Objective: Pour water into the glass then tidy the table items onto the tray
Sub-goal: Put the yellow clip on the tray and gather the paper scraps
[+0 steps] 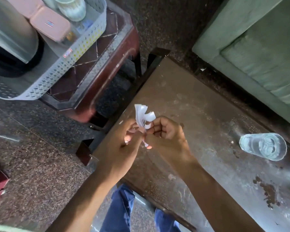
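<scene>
Both hands (124, 139) (167, 134) brought together above the near corner of the worn brown table (199, 114), fingers of each pinched narrow on one small bundle of white paper scraps (143, 117), fanned upward, probably gathered into a single handful for carrying in one go. Off to the right on the same table, well apart from the hands, the glass (263, 146), upright and apparently already filled with water, so the pouring step likely finished. Up at the left, on a separate dark red stool (107, 64), the perforated grey tray (70, 61), already loaded with a steel vessel (12, 29), pink boxes (50, 24) and a pale cup (72, 7), seemingly the destination for scraps and glass alike.
</scene>
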Motion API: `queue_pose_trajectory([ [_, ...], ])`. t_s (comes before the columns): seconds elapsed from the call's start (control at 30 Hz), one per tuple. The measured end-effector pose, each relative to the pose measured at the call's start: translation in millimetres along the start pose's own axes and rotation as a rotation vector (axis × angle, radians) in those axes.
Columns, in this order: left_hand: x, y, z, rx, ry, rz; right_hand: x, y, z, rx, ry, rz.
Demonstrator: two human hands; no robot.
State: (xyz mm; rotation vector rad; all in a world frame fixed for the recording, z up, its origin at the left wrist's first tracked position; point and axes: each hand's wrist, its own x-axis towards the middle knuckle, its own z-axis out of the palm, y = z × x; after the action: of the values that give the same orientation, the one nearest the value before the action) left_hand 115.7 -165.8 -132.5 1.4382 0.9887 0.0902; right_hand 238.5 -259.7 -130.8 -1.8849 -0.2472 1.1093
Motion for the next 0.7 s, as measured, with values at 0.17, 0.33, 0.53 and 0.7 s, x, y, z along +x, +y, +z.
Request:
queue_pose_trajectory([
  [0.17,23.1,25.4,-38.4,-0.159,0.185,0.174,21.0,-59.3,33.4,0.136,-0.058,-0.072],
  [0.33,48.1,53.1,-76.8,-0.279,0.337,0.292,37.7,-101.9,66.0,0.133,-0.103,-0.187],
  [0.53,88.5,81.7,-126.3,-0.185,0.449,0.345,68.9,-144.1,85.0,0.125,-0.175,-0.314],
  [0.7,123.2,93.2,-166.5,0.331,0.562,0.489,113.2,-172.4,89.4,-0.138,0.083,-0.431],
])
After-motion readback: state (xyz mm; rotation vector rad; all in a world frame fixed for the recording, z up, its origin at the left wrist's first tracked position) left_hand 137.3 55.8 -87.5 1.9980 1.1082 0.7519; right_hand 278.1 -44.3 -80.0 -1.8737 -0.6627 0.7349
